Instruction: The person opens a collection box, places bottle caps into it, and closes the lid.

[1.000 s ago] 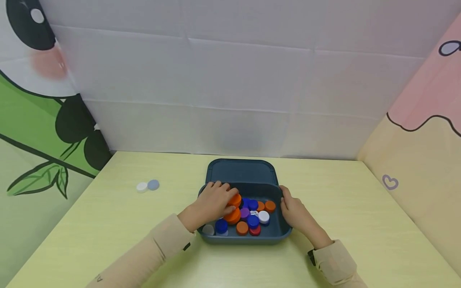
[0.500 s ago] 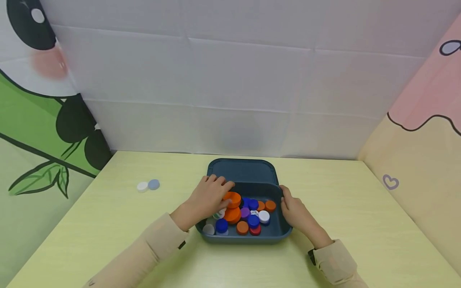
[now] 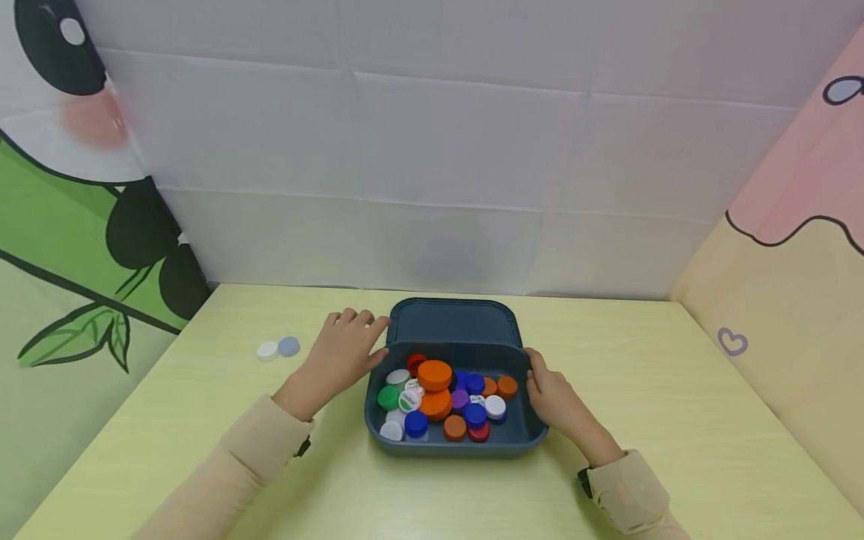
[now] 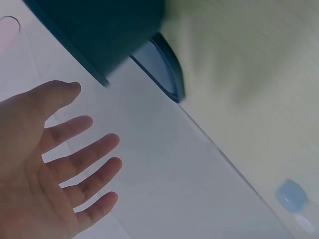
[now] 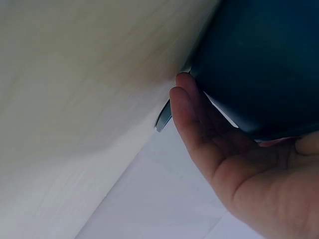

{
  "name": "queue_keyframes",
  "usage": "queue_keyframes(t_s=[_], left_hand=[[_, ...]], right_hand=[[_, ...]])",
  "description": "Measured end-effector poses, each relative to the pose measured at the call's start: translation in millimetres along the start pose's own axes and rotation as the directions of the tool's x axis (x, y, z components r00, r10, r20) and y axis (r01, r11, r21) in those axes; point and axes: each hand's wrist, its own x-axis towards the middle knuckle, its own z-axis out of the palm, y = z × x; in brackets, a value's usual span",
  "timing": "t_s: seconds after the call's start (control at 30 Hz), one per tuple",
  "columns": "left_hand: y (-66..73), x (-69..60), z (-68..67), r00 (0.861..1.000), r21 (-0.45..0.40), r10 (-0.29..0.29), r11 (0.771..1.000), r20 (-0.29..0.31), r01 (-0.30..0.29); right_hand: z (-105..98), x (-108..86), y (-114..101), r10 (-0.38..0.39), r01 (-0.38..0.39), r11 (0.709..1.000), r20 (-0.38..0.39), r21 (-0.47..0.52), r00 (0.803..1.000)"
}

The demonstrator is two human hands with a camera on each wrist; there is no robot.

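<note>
A dark blue box [image 3: 459, 451] holds several bottle caps in orange, blue, white, green, red and purple. Two large orange caps [image 3: 435, 375] overlap near the middle of its contents. My left hand [image 3: 337, 356] hovers beside the box's left rim, holding nothing; in the left wrist view its fingers [image 4: 94, 149] are spread and relaxed, apart from the box wall [image 4: 99, 35]. At the opposite end, my right hand [image 3: 559, 399] grips the box's right side, thumb at the rim. The right wrist view shows its fingers [image 5: 187, 112] bent against the outer wall [image 5: 264, 69].
Behind the box lies its dark blue lid [image 3: 452, 322]. A white cap [image 3: 267, 351] and a light blue cap [image 3: 289, 346] sit side by side on the pale table [image 3: 628, 360], toward the left. A fabric backdrop [image 3: 432, 225] closes off the rear.
My left hand has come out of the box, moving left past its rim, which uncovers green, white and red caps on that side. My right hand stays in place.
</note>
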Motion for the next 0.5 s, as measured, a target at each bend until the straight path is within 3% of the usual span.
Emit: queue_keyframes(t_s=[0.23, 0.5], left_hand=[[-39.0, -11.9, 11.3, 0.998, 0.037, -0.058, 0.998, -0.027, 0.059], [-73.9, -26.9, 22.5, 0.995, 0.067, -0.102, 0.993, 0.017, 0.101]], right_hand=[[0, 0.0, -1, -0.005, 0.005, 1.000, -0.001, -0.001, 1.000], [-1, 0.2, -1, -0.002, 0.002, 1.000, 0.002, 0.002, 1.000]])
